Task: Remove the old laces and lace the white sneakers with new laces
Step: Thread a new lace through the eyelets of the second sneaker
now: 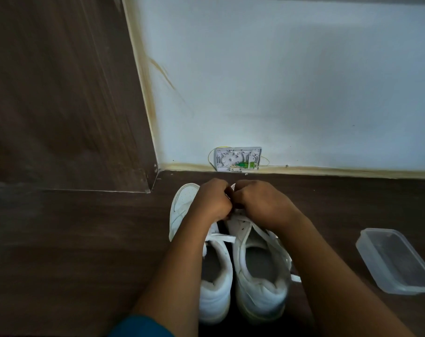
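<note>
Two white sneakers stand side by side on the dark wooden floor, toes toward the wall. The left sneaker (182, 210) has a loose white lace (218, 239) across its tongue. The right sneaker (260, 271) has a white lace (288, 261) trailing over its right side. My left hand (212, 199) and my right hand (260, 203) meet over the front of the right sneaker, fingers curled, pinching its lace near the lower eyelets. The fingertips and the toe of that sneaker are hidden by the hands.
A clear plastic container (396, 261) lies on the floor at the right. An open white wall box with green connectors (238, 158) sits low on the pale wall just beyond the shoes. A dark wooden panel (60, 93) rises at the left.
</note>
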Action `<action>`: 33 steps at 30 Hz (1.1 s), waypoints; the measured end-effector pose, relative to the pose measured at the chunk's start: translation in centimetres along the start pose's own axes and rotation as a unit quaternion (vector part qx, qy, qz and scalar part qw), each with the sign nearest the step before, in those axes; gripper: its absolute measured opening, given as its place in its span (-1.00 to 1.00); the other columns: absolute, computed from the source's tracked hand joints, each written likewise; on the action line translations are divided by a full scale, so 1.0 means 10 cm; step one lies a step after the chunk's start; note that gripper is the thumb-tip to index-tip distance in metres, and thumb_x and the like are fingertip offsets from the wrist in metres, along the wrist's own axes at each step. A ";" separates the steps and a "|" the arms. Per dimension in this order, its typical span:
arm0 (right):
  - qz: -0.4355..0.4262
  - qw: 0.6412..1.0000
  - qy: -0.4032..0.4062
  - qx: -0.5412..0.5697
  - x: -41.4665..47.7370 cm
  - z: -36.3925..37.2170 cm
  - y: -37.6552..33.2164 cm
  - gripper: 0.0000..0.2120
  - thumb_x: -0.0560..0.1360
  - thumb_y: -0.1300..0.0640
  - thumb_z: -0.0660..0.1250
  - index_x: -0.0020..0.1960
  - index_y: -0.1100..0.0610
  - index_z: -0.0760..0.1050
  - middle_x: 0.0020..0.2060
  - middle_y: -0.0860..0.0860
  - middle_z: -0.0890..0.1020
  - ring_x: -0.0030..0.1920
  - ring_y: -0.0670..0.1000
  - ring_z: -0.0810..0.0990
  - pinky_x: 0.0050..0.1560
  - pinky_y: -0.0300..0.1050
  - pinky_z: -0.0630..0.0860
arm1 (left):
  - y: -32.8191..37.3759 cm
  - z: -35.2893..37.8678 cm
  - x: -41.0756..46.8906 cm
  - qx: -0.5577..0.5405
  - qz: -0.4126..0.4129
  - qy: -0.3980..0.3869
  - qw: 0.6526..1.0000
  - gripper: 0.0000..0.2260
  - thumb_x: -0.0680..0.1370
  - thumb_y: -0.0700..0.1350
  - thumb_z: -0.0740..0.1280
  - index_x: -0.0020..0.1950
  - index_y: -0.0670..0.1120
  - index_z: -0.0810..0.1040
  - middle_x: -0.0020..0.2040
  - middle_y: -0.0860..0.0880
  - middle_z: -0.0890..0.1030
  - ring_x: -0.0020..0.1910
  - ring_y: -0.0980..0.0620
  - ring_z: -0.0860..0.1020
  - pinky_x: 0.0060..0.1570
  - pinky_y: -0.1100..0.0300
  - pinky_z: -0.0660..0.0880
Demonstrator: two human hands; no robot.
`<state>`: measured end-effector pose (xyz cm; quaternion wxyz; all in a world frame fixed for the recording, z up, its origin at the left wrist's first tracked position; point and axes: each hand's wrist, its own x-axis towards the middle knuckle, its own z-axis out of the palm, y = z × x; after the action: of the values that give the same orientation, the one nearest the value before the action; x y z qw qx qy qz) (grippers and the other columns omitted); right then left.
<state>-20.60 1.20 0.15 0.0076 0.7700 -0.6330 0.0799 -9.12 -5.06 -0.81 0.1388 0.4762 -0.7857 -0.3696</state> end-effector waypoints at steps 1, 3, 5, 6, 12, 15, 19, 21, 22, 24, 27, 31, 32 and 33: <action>0.007 1.000 0.003 0.024 0.00 0.01 0.01 -0.78 0.52 0.15 0.24 0.11 0.09 0.58 -0.01 0.08 0.59 -0.02 0.11 0.58 -0.16 -0.11 0.40 | 0.00 0.00 0.00 -0.006 -0.003 0.001 1.000 -0.78 0.33 -0.40 0.37 -0.15 -0.12 0.57 -0.21 -0.09 0.61 -0.18 -0.06 0.61 -0.32 0.16 0.57; 0.033 0.996 0.009 0.081 -0.01 0.01 0.03 -0.77 0.47 0.23 0.28 0.10 0.07 0.56 -0.07 0.05 0.65 -0.08 0.06 0.61 -0.17 -0.12 0.44 | -0.01 0.01 0.01 -0.027 -0.005 -0.002 1.000 -0.80 0.32 -0.42 0.36 -0.15 -0.16 0.57 -0.20 -0.15 0.62 -0.18 -0.12 0.63 -0.22 -0.02 0.63; 0.053 0.991 0.006 0.121 -0.01 0.00 0.04 -0.75 0.42 0.26 0.33 0.08 0.08 0.56 -0.08 0.03 0.67 -0.08 0.04 0.63 -0.11 -0.10 0.51 | -0.01 0.00 0.00 -0.032 -0.001 -0.007 0.999 -0.79 0.33 -0.43 0.34 -0.13 -0.17 0.57 -0.18 -0.19 0.62 -0.17 -0.16 0.64 -0.20 -0.09 0.63; 0.053 0.991 0.002 0.124 -0.01 0.00 0.05 -0.77 0.40 0.23 0.35 0.05 0.08 0.57 -0.10 0.03 0.68 -0.09 0.04 0.63 -0.09 -0.07 0.52 | -0.02 0.01 -0.01 -0.031 0.005 -0.009 0.999 -0.79 0.34 -0.43 0.33 -0.13 -0.17 0.57 -0.18 -0.19 0.62 -0.16 -0.16 0.63 -0.20 -0.10 0.62; 0.109 0.987 0.003 0.122 -0.08 -0.05 0.14 -0.75 0.36 0.22 0.35 0.02 0.06 0.51 -0.02 0.03 0.60 0.02 0.06 0.54 -0.02 -0.06 0.48 | 0.03 0.02 -0.04 0.012 0.056 0.004 0.998 -0.86 0.41 -0.34 0.39 -0.11 -0.15 0.65 -0.12 -0.15 0.65 -0.11 -0.13 0.63 -0.08 -0.01 0.60; 0.163 0.983 0.038 0.080 -0.14 -0.10 0.20 -0.92 0.33 0.10 0.40 -0.21 -0.04 0.52 -0.14 0.01 0.54 -0.02 0.04 0.46 -0.09 -0.14 0.35 | 0.04 0.04 -0.03 0.014 0.040 0.004 0.999 -0.88 0.42 -0.33 0.39 -0.16 -0.14 0.67 -0.14 -0.14 0.67 -0.14 -0.12 0.64 -0.07 0.02 0.61; 0.164 0.983 -0.002 0.084 -0.17 -0.08 0.17 -0.86 0.39 0.10 0.37 -0.13 0.03 0.70 -0.16 -0.03 0.69 0.01 -0.03 0.50 0.06 -0.19 0.32 | 0.04 0.05 -0.02 0.026 0.023 0.000 0.999 -0.86 0.40 -0.31 0.34 -0.22 -0.12 0.65 -0.20 -0.15 0.67 -0.19 -0.10 0.64 -0.12 0.06 0.62; 0.170 0.983 0.001 0.070 -0.16 -0.04 0.15 -0.81 0.42 0.11 0.32 -0.06 0.03 0.69 -0.10 -0.02 0.69 0.06 0.00 0.48 0.09 -0.15 0.32 | 0.06 0.05 -0.03 0.026 0.015 -0.003 1.000 -0.84 0.39 -0.32 0.33 -0.27 -0.10 0.63 -0.23 -0.15 0.66 -0.23 -0.09 0.63 -0.18 0.12 0.61; 0.174 0.983 -0.009 0.059 -0.15 -0.01 0.13 -0.79 0.43 0.11 0.30 -0.03 0.05 0.69 -0.08 0.00 0.68 0.07 0.02 0.46 0.09 -0.13 0.32 | 0.06 0.04 -0.04 0.028 0.010 -0.004 1.000 -0.84 0.39 -0.32 0.32 -0.28 -0.11 0.63 -0.25 -0.14 0.65 -0.26 -0.08 0.61 -0.23 0.16 0.58; 0.189 0.980 -0.027 0.064 -0.13 0.05 0.09 -0.77 0.46 0.09 0.28 -0.01 0.10 0.68 -0.06 0.04 0.66 0.08 0.06 0.48 0.13 -0.09 0.38 | 0.07 0.03 -0.05 0.031 0.003 -0.006 1.000 -0.82 0.39 -0.32 0.31 -0.37 -0.12 0.58 -0.35 -0.12 0.61 -0.36 -0.03 0.54 -0.35 0.23 0.47; 0.228 0.965 0.002 0.130 -0.12 0.07 0.05 -0.81 0.45 0.11 0.34 -0.02 0.11 0.69 -0.11 0.10 0.66 0.03 0.10 0.57 -0.01 -0.15 0.46 | 0.08 0.04 -0.05 0.015 -0.010 -0.009 1.000 -0.88 0.37 -0.26 0.33 -0.36 -0.26 0.56 -0.38 -0.21 0.58 -0.39 -0.05 0.50 -0.34 0.11 0.49; 0.226 0.960 -0.015 0.166 -0.12 0.04 0.04 -0.80 0.45 0.24 0.30 -0.02 0.21 0.67 -0.10 0.17 0.66 0.01 0.12 0.58 -0.11 -0.19 0.39 | 0.12 0.03 -0.06 -0.010 -0.026 -0.033 0.999 -0.70 0.21 -0.05 0.34 -0.25 -0.28 0.58 -0.35 -0.15 0.49 -0.35 -0.04 0.47 -0.27 0.09 0.45; 0.221 0.959 -0.031 0.173 -0.12 0.03 0.04 -0.80 0.46 0.23 0.29 -0.03 0.24 0.67 -0.09 0.20 0.66 -0.01 0.13 0.57 -0.09 -0.14 0.39 | 0.13 0.03 -0.06 -0.016 -0.029 -0.040 0.999 -0.67 0.19 -0.05 0.34 -0.23 -0.30 0.59 -0.35 -0.15 0.49 -0.34 -0.05 0.47 -0.26 0.09 0.46; 0.219 0.958 -0.047 0.177 -0.12 0.02 0.04 -0.80 0.48 0.20 0.28 -0.07 0.26 0.66 -0.14 0.22 0.64 -0.06 0.12 0.52 -0.10 -0.12 0.37 | 0.12 0.04 -0.05 -0.018 -0.030 -0.045 0.998 -0.68 0.22 -0.07 0.36 -0.21 -0.32 0.59 -0.34 -0.15 0.49 -0.34 -0.06 0.48 -0.25 0.08 0.47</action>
<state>-21.15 2.23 -0.25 -0.1762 0.6044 -0.7616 0.1536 -9.85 -4.11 -0.11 0.1004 0.4800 -0.7694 -0.4093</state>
